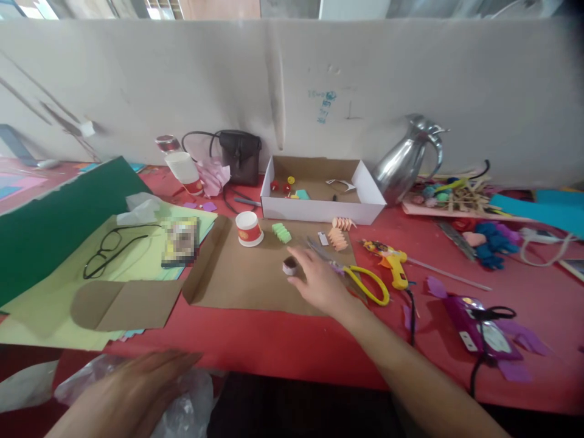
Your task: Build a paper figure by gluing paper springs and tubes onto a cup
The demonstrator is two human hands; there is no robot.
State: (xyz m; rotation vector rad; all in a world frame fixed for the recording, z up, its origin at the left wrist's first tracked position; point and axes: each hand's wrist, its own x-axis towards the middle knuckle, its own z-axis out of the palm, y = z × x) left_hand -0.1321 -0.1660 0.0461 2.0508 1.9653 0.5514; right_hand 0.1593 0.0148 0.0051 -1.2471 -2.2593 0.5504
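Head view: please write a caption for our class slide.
Red table: the right hand at a small ring-shaped piece over cardboard, near yellow-handled scissors; the left hand by clear plastic.

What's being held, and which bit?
The right grip pinches a small, pale ring by its sides; whether the left grip holds the clear plastic bag is unclear.

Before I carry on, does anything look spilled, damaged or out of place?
Nothing looks clearly spilled or damaged. Only the purple scraps look untidy, strewn around the purple box at the right.
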